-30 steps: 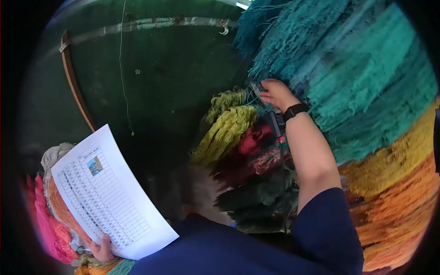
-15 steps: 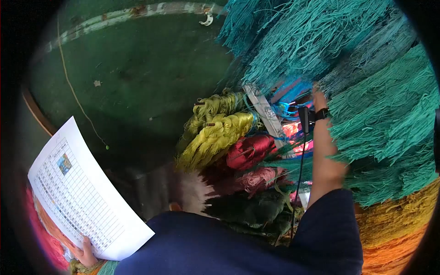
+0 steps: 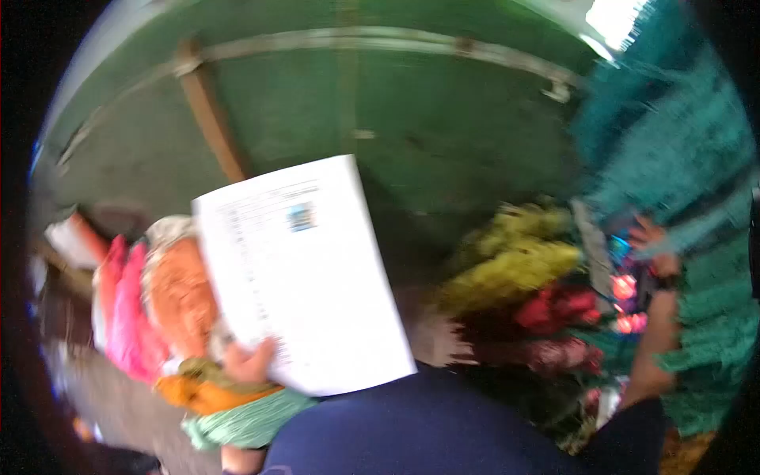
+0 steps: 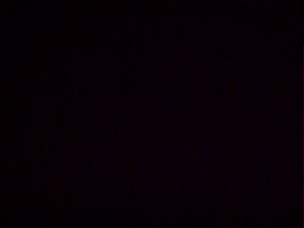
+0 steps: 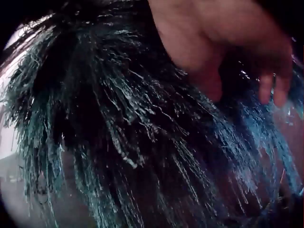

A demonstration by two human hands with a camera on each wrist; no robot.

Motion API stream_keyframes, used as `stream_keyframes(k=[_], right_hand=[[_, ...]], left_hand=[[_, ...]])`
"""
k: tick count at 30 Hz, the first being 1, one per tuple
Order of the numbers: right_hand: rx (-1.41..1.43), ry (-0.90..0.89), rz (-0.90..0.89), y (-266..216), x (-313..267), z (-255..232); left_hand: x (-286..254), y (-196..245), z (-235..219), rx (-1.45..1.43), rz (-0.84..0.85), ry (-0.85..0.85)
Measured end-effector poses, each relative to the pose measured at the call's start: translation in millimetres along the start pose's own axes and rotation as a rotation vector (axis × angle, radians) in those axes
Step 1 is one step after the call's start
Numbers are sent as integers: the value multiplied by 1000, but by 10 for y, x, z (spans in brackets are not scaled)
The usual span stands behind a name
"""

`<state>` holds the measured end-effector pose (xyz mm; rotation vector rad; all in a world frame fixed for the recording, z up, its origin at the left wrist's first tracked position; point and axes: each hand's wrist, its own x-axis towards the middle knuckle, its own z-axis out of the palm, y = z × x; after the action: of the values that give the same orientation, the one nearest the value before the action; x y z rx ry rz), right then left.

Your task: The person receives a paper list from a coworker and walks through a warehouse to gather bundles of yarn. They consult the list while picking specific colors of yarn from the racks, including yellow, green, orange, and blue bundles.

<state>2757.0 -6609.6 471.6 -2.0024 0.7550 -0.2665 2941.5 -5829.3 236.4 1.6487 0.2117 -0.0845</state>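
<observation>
one printed sheet (image 3: pixel 324 309) is in the person's left hand (image 3: pixel 247 362), its lower left edge pinched by the fingers; from here the print is mostly a blur, with a small picture near the top. just beyond that hand i see an orange bundle (image 3: pixel 180 293) and a pink bundle (image 3: pixel 133 321), and below it a mustard bundle (image 3: pixel 207 393) and a mint green bundle (image 3: pixel 245 419). well apart from the sheet, the right hand (image 3: pixel 655 241) reaches in among teal strands (image 3: pixel 673 158), fingers spread, with blue strands (image 5: pixel 261 128) close by the tips; whether they touch any, i cannot tell. a pale bar (image 3: pixel 592 249) stands between that hand and some yellow skeins (image 3: pixel 514 275), a red skein (image 3: pixel 550 309) just below them.
</observation>
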Motion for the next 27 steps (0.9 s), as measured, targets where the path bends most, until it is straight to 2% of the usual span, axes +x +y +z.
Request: stream_keyframes(k=[1, 2, 3, 5, 6, 7, 9, 10, 11, 13, 15, 18, 21, 23, 25, 27], right_hand=[[-249, -50, 98, -192, -79, 347], [-459, -41, -52, -213, 21, 607], [-661, -11, -204, -148, 175, 615], [-413, -133, -126, 136, 602, 403], [-454, -101, -155, -100, 439, 633], [-422, -130, -135, 131, 536, 810], [-270, -66, -31, -378, 90, 1470], [-299, -91, -69, -860, -346, 1970], [-300, -92, -64, -986, -440, 2177], [-41, 3, 126, -1097, -524, 2410], [-77, -21, 140, -1160, -581, 2578], [-167, -246, 29, -1271, -773, 2807], [-2, -181, -30, -1400, -1103, 3163], [157, -68, -63, -1391, -1309, 3479], [140, -23, -118, -1378, -1518, 3791], [-74, -90, -271, -1214, -1676, 4104]], left_hand=[[32, -38, -47, 35, 100, -98], [30, 51, -128, -12, 98, -156], [21, 150, -104, -60, 100, -231], [35, 203, -218, -121, 88, -278], [39, 233, -247, -183, 42, -340], [-17, 240, 40, -140, 27, -329], [10, 216, 45, -132, 54, -369], [16, 219, 43, -131, 51, -371], [19, 224, 51, -151, 44, -373], [25, 214, 53, -167, 31, -375], [39, 184, 35, -226, 30, -414], [41, 184, 0, -193, 32, -441], [63, 171, -83, -179, -14, -478], [65, 104, -89, -185, -7, -495], [43, 82, -80, -194, -5, -520], [46, 84, -85, -213, 66, -576]])
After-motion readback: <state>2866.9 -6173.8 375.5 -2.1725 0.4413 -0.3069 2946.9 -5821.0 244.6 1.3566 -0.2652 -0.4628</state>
